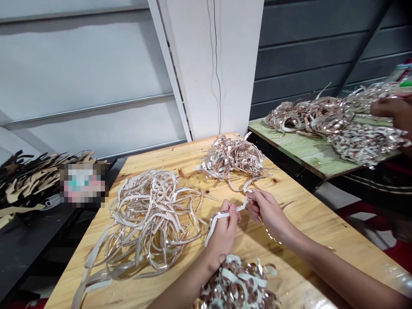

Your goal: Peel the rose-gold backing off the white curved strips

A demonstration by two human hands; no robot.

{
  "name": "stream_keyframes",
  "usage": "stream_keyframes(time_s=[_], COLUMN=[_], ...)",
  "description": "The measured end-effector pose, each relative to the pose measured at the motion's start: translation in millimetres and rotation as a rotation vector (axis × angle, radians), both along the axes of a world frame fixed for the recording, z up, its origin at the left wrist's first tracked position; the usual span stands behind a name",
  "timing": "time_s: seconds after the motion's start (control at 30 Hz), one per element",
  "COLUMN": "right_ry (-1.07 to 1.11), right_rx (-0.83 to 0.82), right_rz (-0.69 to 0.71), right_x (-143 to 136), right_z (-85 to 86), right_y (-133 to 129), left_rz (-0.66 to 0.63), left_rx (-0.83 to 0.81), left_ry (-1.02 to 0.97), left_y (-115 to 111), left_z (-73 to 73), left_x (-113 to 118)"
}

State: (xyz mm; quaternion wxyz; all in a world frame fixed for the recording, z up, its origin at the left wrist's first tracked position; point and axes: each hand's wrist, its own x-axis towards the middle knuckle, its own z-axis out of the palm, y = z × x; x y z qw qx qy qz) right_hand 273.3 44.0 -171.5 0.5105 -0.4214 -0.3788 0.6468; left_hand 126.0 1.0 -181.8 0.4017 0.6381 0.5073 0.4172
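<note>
Over the middle of a wooden table (283, 253), my left hand (227, 225) is closed on a narrow strip (215, 221), white on one face and shiny rose-gold on the other. One end of it hangs down over the back of that hand. A short white stretch spans to my right hand (262, 208), whose fingers pinch the strip too. To the left lies a large tangled heap of long strips (154, 219). Beyond my hands sits a pile of shiny strips (233, 156). Below my forearms is a heap of short curly pieces (241, 283), partly hidden by my left arm.
At right, another table (299, 152) bears more shiny strips (322, 113) and curly pieces (367, 143), with another person's hand (391, 107) over them. At left, a dark table (35, 240) holds black and tan strips (41, 176). A white pillar (238, 64) stands behind.
</note>
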Motion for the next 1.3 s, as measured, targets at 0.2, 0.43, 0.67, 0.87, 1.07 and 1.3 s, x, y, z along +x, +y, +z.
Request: stream_keyframes(time_s=[0.2, 0.43, 0.67, 0.87, 1.07, 1.3], right_ry=[0.061, 0.11, 0.134, 0.133, 0.094, 0.056], right_rx=[-0.006, 0.001, 0.007, 0.02, 0.039, 0.049], right_rz=[-0.054, -0.102, -0.152, -0.176, -0.184, -0.165], right_x=[1, 3, 2, 4, 4, 5], right_z=[2.1, 2.1, 4.2, 7.3, 6.4, 7.3], right_y=[0, 0, 1, 3, 3, 2], left_rz=[-0.008, -0.016, -0.025, -0.033, -0.056, -0.067], left_rx=[0.005, 0.006, -0.004, -0.022, -0.024, -0.039], left_ry=[-0.002, -0.004, 0.04, 0.059, 0.062, 0.025], left_y=[1, 1, 0, -2, -4, -6], left_z=[-1.8, -2.7, -0.7, -0.9, 5.1, 6.2], left_x=[0, 1, 0, 0, 1, 1])
